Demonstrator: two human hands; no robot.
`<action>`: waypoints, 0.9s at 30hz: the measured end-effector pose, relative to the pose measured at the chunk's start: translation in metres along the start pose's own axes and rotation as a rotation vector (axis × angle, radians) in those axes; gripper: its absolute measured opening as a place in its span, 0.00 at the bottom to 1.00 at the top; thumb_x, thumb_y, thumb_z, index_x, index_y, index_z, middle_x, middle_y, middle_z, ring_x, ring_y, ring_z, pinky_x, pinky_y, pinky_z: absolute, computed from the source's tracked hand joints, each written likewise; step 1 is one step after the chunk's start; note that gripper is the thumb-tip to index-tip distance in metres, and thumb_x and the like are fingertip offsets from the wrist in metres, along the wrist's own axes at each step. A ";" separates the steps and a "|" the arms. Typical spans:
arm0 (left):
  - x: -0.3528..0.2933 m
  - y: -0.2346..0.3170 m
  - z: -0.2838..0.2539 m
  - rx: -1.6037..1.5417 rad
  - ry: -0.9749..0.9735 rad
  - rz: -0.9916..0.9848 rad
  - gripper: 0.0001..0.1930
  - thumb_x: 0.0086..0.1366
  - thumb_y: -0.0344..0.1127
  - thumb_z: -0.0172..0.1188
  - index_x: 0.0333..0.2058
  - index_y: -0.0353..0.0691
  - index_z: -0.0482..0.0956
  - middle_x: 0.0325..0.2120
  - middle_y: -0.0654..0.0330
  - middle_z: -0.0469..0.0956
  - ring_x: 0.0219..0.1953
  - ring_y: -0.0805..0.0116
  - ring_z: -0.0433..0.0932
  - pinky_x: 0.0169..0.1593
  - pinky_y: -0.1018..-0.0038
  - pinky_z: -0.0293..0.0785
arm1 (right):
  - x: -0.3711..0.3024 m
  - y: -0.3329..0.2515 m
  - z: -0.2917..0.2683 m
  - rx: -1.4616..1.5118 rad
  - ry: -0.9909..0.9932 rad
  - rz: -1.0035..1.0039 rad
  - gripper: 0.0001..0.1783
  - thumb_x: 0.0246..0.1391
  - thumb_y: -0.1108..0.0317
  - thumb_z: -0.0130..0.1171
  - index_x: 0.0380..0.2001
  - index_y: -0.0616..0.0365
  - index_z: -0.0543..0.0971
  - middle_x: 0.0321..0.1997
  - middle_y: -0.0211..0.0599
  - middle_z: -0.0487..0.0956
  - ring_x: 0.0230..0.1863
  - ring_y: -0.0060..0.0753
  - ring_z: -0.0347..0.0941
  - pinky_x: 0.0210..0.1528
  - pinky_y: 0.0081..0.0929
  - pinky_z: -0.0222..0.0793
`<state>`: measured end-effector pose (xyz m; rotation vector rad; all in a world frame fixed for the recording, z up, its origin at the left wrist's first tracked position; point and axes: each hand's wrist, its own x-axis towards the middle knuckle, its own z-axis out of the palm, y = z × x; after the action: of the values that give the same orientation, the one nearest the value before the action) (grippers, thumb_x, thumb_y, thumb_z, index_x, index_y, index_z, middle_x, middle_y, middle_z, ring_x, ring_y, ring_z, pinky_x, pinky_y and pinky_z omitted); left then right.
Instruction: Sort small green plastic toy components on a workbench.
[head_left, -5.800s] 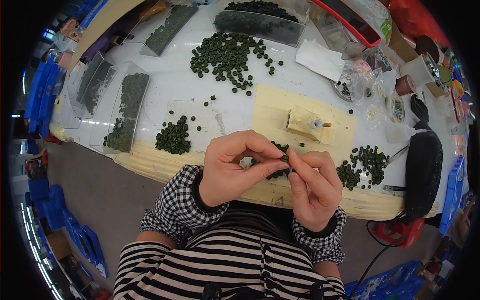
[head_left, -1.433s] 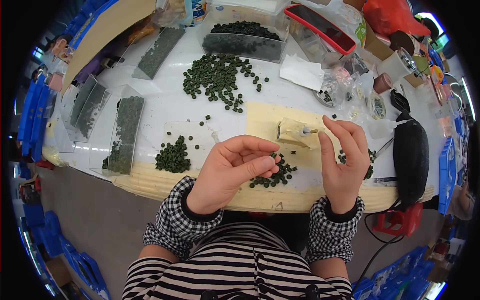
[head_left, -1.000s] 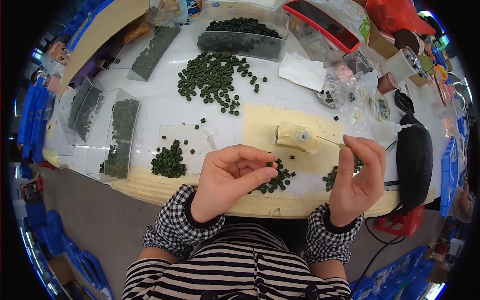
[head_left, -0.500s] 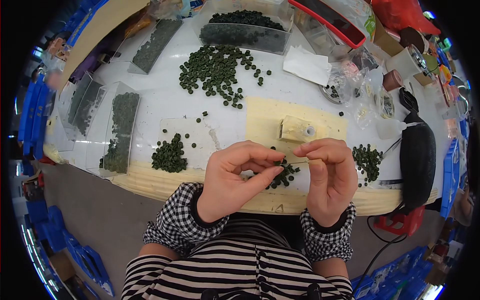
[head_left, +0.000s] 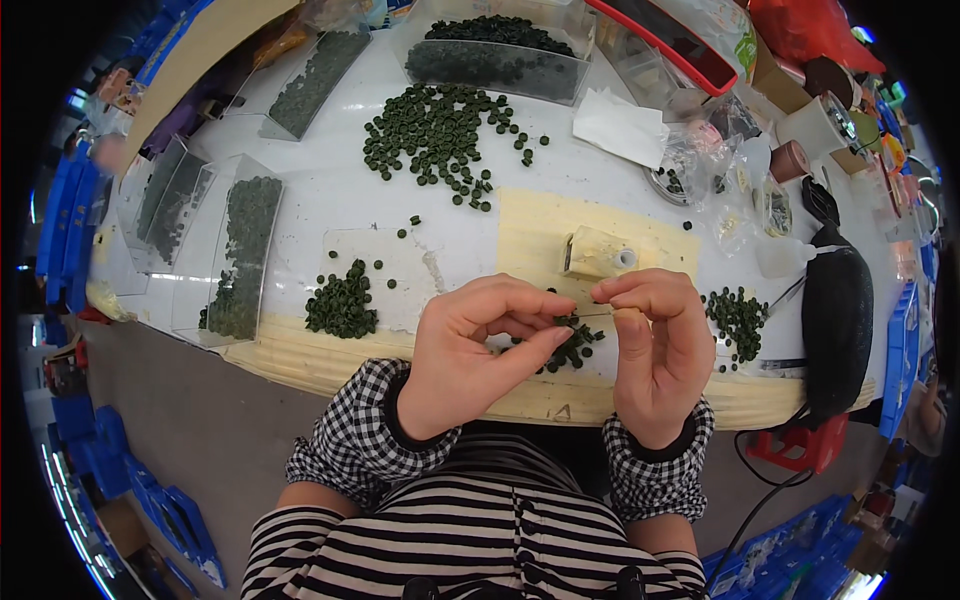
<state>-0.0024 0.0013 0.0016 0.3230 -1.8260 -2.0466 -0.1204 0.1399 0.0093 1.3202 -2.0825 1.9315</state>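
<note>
- Left hand [head_left: 470,345] pinches a small dark green bead [head_left: 563,321] in a narrow grip.
- Right hand [head_left: 655,345] pinches a thin thread [head_left: 592,314] (barely visible), at 3 o'clock of the bead.
- Loose beads [head_left: 575,345] lie on the table [head_left: 300,200] just beneath.

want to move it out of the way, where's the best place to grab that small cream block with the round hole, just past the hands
Grip the cream block across its two long sides, coming straight down from above. It lies flat on the yellow mat with open space around it, and the right hand is nearest. Avoid the end with the round hole, which probably offers less flat surface to pinch.
</note>
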 end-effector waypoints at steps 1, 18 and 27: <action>0.000 0.000 0.000 -0.001 0.001 0.000 0.12 0.60 0.20 0.65 0.44 0.30 0.83 0.40 0.55 0.81 0.40 0.71 0.83 0.44 0.78 0.80 | 0.000 0.000 0.000 -0.003 -0.002 0.001 0.04 0.59 0.75 0.62 0.35 0.64 0.77 0.36 0.44 0.81 0.38 0.39 0.79 0.43 0.29 0.74; -0.002 0.002 -0.003 0.033 0.007 0.020 0.11 0.58 0.16 0.65 0.41 0.28 0.80 0.38 0.52 0.82 0.39 0.70 0.83 0.43 0.78 0.81 | 0.012 0.007 -0.010 -0.651 0.153 -0.153 0.07 0.52 0.77 0.67 0.35 0.63 0.79 0.37 0.39 0.80 0.39 0.40 0.75 0.42 0.32 0.71; -0.002 0.002 -0.004 0.027 0.015 0.073 0.14 0.58 0.16 0.66 0.45 0.28 0.82 0.40 0.50 0.81 0.42 0.68 0.82 0.45 0.77 0.82 | -0.005 -0.009 -0.011 -0.557 0.076 -0.123 0.16 0.49 0.78 0.66 0.44 0.60 0.84 0.38 0.39 0.79 0.39 0.39 0.74 0.41 0.30 0.69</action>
<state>0.0012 -0.0012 0.0032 0.2746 -1.8303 -1.9672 -0.1179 0.1523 0.0163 1.1852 -2.2038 1.1974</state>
